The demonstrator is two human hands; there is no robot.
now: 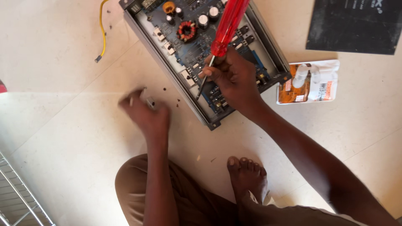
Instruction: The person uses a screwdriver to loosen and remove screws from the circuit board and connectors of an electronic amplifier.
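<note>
I am looking straight down at my own two hands over a pale tiled floor point(63, 138), with the opened electronics chassis point(201, 54) lying at a slant just ahead of my knee point(138, 184) and bare foot point(247, 175). Its cover is off, so the blue circuit board point(188, 46) sits exposed inside the grey metal frame — the copper coil, the capacitors and the row of small white parts along the near edge are all within reach. My right hand point(234, 77) rests over the lower corner of the board with the wrist bent and the forearm coming in from the lower right; its fingers are closed around the lower end of the red screwdriver point(226, 27), pinching it near the shaft, so the clear red handle stands up and away from me while the thin metal blade angles down toward the board's near edge. Held this low, the tip looks easy to steer. My left hand point(144, 111) is out on the bare floor just beside the chassis, blurred; it seems to hold a small pale metal piece between thumb and fingers, though I cannot tell exactly how the fingers are set. A few dark specks — perhaps screws point(164, 88) — lie near it. Well apart, a yellow wire point(101, 31), an orange-and-white blister pack point(307, 81) and a dark panel point(356, 25) lie off to the sides.
</note>
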